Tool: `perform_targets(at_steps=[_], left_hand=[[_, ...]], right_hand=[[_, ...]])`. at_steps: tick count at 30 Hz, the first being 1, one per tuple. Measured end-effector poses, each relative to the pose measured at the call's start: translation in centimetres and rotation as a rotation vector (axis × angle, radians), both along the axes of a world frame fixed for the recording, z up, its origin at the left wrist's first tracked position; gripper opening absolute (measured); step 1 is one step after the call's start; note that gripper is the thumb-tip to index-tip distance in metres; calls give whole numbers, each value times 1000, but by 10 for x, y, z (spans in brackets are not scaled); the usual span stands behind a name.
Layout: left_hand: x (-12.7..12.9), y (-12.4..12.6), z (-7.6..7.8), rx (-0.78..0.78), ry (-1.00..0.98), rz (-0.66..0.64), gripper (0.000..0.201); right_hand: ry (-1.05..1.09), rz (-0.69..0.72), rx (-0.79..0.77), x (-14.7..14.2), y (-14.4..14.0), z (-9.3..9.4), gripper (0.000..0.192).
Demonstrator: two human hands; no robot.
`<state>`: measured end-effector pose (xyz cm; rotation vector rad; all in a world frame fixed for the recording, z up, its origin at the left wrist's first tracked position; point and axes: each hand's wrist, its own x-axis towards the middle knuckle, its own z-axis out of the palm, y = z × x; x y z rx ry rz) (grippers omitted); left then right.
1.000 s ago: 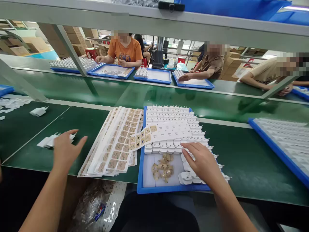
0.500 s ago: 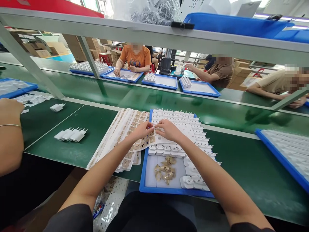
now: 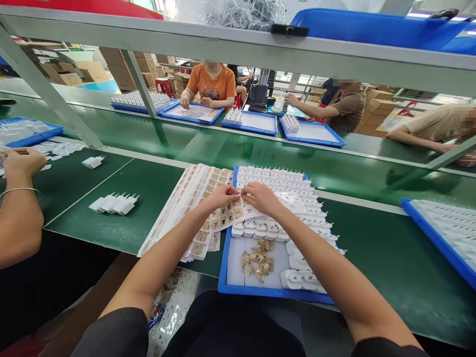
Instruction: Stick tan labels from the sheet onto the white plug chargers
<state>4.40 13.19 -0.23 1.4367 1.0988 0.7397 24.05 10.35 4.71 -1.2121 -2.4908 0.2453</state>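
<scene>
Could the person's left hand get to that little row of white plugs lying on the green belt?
Probably yes. The row of white plugs lies bare on the green belt, left of the label sheets, with nothing between. The left hand is at a sheet now.

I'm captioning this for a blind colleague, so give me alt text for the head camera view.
Both hands meet over a label sheet lying across white chargers in a blue tray: the left hand and right hand pinch at its near edge. A fanned stack of label sheets lies left on the green bench, beside a row of chargers; other people work opposite.
</scene>
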Motion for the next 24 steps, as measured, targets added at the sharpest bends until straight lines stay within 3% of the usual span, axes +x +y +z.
perform_targets(at_steps=[7,16,24], left_hand=[[-1,0,2,29,0,-49,37],[-9,-7,20,5,63,-197,38],[-7,-12,24,57,57,-213,38]], right_hand=[[69,16,-14,14,-10,4,9],[148,-2,-139,3,-9,7,7],[210,-17,-253,1,-10,11,8]])
